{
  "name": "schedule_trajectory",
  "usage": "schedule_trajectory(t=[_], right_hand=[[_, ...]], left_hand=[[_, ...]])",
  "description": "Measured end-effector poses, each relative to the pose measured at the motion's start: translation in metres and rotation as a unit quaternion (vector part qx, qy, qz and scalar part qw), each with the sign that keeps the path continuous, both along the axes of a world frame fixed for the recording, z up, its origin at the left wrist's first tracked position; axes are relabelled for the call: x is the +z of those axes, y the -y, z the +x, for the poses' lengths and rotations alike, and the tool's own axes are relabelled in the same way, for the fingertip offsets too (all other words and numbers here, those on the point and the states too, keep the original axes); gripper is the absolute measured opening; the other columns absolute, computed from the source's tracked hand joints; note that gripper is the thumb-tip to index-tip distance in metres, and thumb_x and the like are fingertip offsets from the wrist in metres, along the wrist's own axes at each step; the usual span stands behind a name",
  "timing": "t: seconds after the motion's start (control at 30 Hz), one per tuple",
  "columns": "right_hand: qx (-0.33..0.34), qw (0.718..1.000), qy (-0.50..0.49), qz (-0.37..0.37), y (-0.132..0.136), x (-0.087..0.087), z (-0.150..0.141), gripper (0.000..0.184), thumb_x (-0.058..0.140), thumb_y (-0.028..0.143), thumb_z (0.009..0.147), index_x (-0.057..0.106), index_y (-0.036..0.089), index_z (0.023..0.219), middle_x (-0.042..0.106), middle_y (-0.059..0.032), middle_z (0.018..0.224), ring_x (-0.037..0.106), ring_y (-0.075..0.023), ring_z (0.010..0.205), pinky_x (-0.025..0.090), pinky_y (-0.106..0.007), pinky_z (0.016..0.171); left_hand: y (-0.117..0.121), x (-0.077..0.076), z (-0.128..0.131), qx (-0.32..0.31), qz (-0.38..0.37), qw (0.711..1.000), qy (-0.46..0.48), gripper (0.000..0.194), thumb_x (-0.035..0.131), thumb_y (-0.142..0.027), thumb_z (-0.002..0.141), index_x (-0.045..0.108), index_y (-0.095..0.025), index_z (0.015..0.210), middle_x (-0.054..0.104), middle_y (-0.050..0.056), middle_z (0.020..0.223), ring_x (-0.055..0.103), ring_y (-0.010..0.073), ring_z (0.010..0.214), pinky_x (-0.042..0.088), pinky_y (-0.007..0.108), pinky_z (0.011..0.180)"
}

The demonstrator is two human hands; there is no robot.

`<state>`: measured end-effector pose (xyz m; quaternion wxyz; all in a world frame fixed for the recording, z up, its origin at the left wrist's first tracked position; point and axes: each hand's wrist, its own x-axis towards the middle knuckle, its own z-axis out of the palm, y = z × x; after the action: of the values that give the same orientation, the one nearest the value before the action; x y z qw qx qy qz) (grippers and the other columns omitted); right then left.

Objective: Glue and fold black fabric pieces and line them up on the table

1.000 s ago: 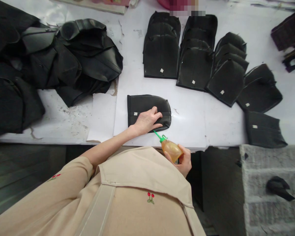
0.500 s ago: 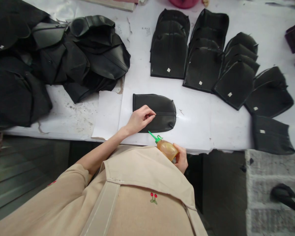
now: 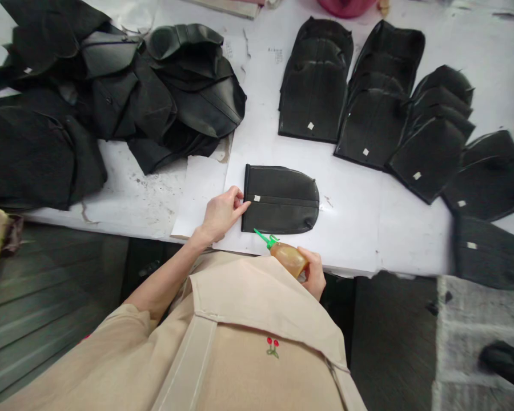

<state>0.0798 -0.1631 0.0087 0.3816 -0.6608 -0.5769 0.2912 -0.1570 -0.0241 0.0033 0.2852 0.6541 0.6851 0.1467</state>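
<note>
A black leather-like piece (image 3: pixel 282 214), straight at its left end and rounded at the right, lies flat on the white table in front of me. My left hand (image 3: pixel 223 214) pinches its straight left edge between thumb and fingers. Beside those fingertips, a small white label (image 3: pixel 257 198) sits on the piece's middle seam. In my right hand (image 3: pixel 314 274), low by the table's front edge, is an amber squeeze bottle (image 3: pixel 289 257). Its green nozzle points up and left, with the tip close to the piece's lower edge.
Overlapping stacks of similar black pieces (image 3: pixel 312 103), with white labels on the front ones, fan out to the right. A loose heap of black pieces (image 3: pixel 154 108) covers the back left. The white table (image 3: pixel 351 228) ends just ahead of my apron. A pink-red object (image 3: pixel 346 7) stands at the back.
My left hand has moved left from the middle of the piece to its straight edge, uncovering a white label. The bottle stays in my right hand. The whole view has shifted slightly.
</note>
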Motion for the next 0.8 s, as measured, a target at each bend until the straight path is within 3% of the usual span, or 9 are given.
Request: schedule_trajectory(t=[0.17, 0.43, 0.57, 0.67, 0.8], right_hand=[[0.004, 0.998, -0.059, 0.005, -0.007, 0.001, -0.006, 0.056, 0.083, 0.040, 0.074, 0.060, 0.024, 0.122, 0.063, -0.0062, 0.105, 0.064, -0.0251, 0.094, 0.051, -0.032, 0.073], [0.018, 0.997, -0.069, -0.040, -0.019, 0.003, -0.014, 0.058, 0.087, 0.042, 0.068, 0.061, 0.025, 0.118, 0.062, -0.0042, 0.105, 0.063, -0.0225, 0.092, 0.052, -0.032, 0.073], [0.021, 0.987, -0.125, -0.095, -0.028, -0.001, -0.009, 0.056, 0.086, 0.042, 0.066, 0.063, 0.024, 0.114, 0.063, -0.0040, 0.105, 0.063, -0.0226, 0.094, 0.053, -0.032, 0.073], [-0.013, 0.956, -0.236, -0.175, -0.031, 0.002, -0.003, 0.054, 0.086, 0.041, 0.066, 0.064, 0.023, 0.112, 0.066, -0.0029, 0.104, 0.065, -0.0206, 0.090, 0.054, -0.030, 0.074], [-0.075, 0.871, -0.439, -0.208, -0.030, 0.012, 0.006, 0.057, 0.082, 0.049, 0.068, 0.063, 0.024, 0.115, 0.070, -0.0028, 0.099, 0.065, -0.0179, 0.077, 0.050, -0.025, 0.060]], left_hand=[[-0.005, 0.004, 0.001, -0.024, -0.045, 0.996, -0.067, 0.018, 0.065, -0.037, 0.092, 0.059, -0.021, 0.092, 0.067, 0.001, 0.072, 0.065, 0.0203, 0.071, 0.039, 0.028, 0.064], [-0.007, 0.004, 0.002, -0.023, -0.064, 0.995, -0.068, 0.017, 0.064, -0.036, 0.093, 0.060, -0.020, 0.089, 0.069, 0.002, 0.074, 0.064, 0.0198, 0.070, 0.039, 0.028, 0.065], [-0.007, 0.004, 0.001, -0.017, -0.064, 0.996, -0.055, 0.017, 0.064, -0.035, 0.093, 0.060, -0.020, 0.088, 0.069, 0.003, 0.075, 0.063, 0.0193, 0.070, 0.038, 0.028, 0.065], [-0.007, 0.002, 0.000, -0.012, -0.065, 0.997, -0.038, 0.018, 0.064, -0.036, 0.093, 0.060, -0.020, 0.088, 0.070, 0.002, 0.076, 0.063, 0.0187, 0.068, 0.038, 0.028, 0.065], [-0.008, -0.002, -0.002, -0.014, -0.066, 0.997, -0.047, 0.017, 0.062, -0.037, 0.093, 0.060, -0.020, 0.087, 0.069, 0.002, 0.075, 0.063, 0.0192, 0.069, 0.036, 0.028, 0.063]])
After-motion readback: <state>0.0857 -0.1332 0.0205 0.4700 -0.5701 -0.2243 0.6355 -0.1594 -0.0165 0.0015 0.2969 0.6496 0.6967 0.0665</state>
